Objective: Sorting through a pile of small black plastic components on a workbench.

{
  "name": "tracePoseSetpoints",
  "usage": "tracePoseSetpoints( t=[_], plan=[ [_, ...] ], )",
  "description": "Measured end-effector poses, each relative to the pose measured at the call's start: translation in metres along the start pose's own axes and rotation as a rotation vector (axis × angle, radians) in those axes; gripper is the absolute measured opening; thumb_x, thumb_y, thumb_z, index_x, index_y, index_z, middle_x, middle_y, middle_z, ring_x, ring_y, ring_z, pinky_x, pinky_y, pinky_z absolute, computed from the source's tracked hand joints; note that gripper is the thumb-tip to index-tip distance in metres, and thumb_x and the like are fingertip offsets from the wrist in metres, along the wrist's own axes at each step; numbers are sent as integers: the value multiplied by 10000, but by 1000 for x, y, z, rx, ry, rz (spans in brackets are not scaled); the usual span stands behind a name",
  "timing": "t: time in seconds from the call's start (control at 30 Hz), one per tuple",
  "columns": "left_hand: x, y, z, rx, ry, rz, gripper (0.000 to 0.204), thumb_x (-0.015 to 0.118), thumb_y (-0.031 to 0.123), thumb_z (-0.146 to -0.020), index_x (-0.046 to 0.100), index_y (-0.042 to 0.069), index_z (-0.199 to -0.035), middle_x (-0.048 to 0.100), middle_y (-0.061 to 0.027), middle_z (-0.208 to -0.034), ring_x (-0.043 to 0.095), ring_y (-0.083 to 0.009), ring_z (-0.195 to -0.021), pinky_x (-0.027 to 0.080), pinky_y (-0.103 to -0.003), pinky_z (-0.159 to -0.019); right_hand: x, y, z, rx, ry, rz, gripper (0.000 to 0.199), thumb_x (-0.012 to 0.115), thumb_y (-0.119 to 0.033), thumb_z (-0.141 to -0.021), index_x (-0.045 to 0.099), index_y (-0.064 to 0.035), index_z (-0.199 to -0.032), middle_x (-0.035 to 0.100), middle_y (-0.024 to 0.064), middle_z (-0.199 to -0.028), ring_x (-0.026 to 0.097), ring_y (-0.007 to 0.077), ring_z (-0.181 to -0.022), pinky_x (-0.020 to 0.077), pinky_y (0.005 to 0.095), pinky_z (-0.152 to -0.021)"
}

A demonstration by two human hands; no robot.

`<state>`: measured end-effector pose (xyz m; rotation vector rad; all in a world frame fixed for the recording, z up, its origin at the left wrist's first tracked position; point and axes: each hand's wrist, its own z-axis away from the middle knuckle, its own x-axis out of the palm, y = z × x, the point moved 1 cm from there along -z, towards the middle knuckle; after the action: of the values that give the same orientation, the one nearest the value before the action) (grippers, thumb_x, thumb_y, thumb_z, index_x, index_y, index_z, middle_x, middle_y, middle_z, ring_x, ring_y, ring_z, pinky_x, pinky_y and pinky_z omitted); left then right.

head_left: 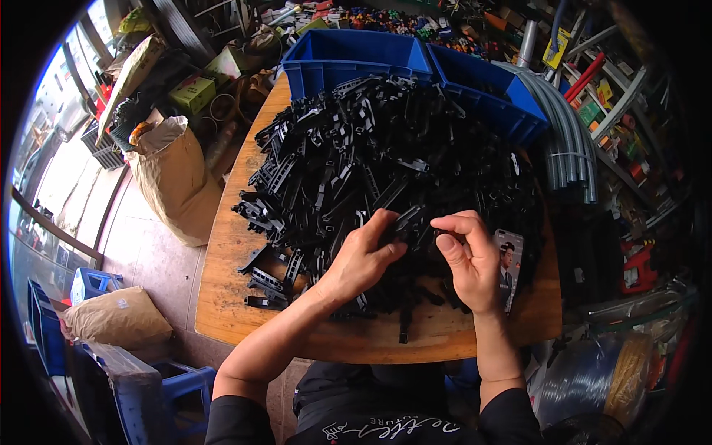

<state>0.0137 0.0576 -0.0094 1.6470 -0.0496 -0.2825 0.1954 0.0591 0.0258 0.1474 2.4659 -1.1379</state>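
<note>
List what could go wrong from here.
1. The phone lies right beside the right hand and the heap of black parts, so it might get bumped or buried.
2. A loose black piece lies near the front edge of the wooden table; a sleeve or forearm could perhaps sweep it off.
3. Anything dropped into that dark, tangled heap may be hard to find.

This looks like a workshop: black plastic parts [326, 159] lie heaped on a wooden table [222, 297], 2 blue bins [326, 73] stand at 12 and 1 o'clock, grey tubing [569, 141] at 2, a paper sack [174, 182] at 9.
</note>
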Motion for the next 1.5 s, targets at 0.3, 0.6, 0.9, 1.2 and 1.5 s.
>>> tracePoseSetpoints(
  t=[0.3, 0.6, 0.9, 1.2, 1.5],
  plan=[
    [11, 2, 8, 182, -24, -114, 420, 659, 209, -844, 473, -6, -1154, 589, -109, -843, 548, -161, -733, 449, -298, -643, 16, 17, 19, 136, 106, -261, 142, 626, -52, -877, 560, -2, -992, 583, 32, -918, 588, 77, -783, 487, 194, -700],
    [13, -4, 6, 318, -50, -215, 362, 624, 183, -878, 466, -16, -1136, 608, -185, -879, 617, -318, -787, 472, -354, -673, 12, 19, 20, 139, 99, -185, 146, 675, -45, -836, 589, -8, -949, 587, 36, -907, 575, 82, -758, 486, 195, -674],
    [16, -10, 10, 335, -6, -286, 375, 616, 99, -866, 442, -23, -1175, 604, -200, -906, 618, -317, -790, 477, -354, -688, 13, 14, 15, 69, 89, -42, 411, 722, -115, -804, 557, -6, -1165, 484, 56, -1076, 520, 89, -828, 483, 214, -743],
    [19, 4, 16, 382, -71, -246, 314, 597, 82, -867, 428, -39, -1102, 589, -225, -863, 601, -418, -794, 468, -417, -625, -4, 24, 18, 422, -161, -575, 546, 751, -260, -787, 499, 7, -1190, 573, -3, -947, 523, 56, -872, 434, 194, -789],
    [21, 0, 16, 507, -24, -227, 233, 633, 121, -857, 480, -22, -958, 554, -173, -752, 583, -365, -650, 442, -383, -539, 2, 20, 21, 344, -34, -350, 337, 773, -220, -772, 583, -9, -954, 603, -19, -762, 538, 27, -671, 453, 171, -608]
  ],
)
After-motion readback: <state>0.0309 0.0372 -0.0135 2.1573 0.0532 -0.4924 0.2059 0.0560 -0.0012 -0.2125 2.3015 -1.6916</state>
